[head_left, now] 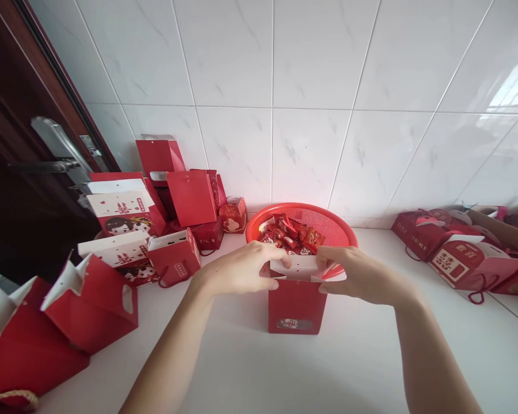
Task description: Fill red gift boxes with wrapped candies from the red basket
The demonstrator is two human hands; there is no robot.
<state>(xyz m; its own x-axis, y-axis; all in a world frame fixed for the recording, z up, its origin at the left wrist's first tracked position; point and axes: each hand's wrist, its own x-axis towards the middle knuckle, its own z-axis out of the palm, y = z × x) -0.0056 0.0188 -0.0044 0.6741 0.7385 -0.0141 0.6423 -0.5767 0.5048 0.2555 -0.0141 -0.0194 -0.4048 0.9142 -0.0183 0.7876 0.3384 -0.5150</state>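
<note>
A red paper gift box (297, 302) with a white inside and a small clear window near its base stands upright in front of me. Its top is open. My left hand (246, 265) pinches the left side of the rim between thumb and fingers. On the opposite side, my right hand (356, 273) grips the rim the same way. Right behind the box is a red plastic basket (347, 230) of red-wrapped candies (287, 230), its front part hidden by the box and my hands.
Several red gift boxes (192, 198) cluster on the left, beside a dark door (17, 115) with a metal handle. More red boxes (457, 261) with cord handles lie at the right. A tiled wall (311, 69) rises behind the white surface.
</note>
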